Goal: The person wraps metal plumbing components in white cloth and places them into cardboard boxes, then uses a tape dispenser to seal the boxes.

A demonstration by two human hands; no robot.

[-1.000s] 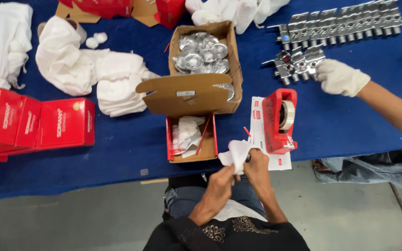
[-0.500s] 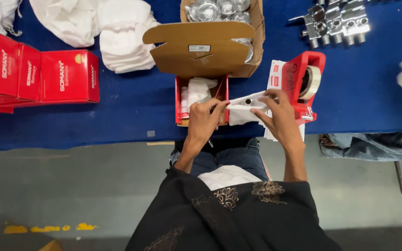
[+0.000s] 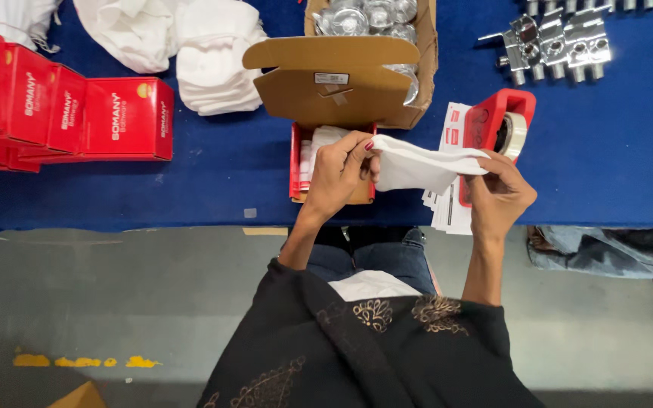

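Two bare hands gripped one soft white cloth pouch point(image 3: 421, 166), stretched between them above the near edge of the blue felt-covered surface point(image 3: 221, 189). Left hand point(image 3: 339, 175): grip clenched on the pouch's left end, directly over a small open red cardboard box point(image 3: 294, 162), whose contents were largely hidden by that hand. Right hand point(image 3: 497, 198): grip pinched on the pouch's right end, covering part of a stack of white printed leaflets point(image 3: 444, 211). Red plastic tape dispenser point(image 3: 493, 125), just behind the right hand. Open brown corrugated carton point(image 3: 334, 79), flap folded forward, holding shiny metal fittings cut off by the top edge. Row of glossy red boxes point(image 3: 62, 113), left, partly cropped. Heap of white cloth pouches point(image 3: 183, 45). Chromed metal valve bodies point(image 3: 557, 45), top right, partly out of frame.
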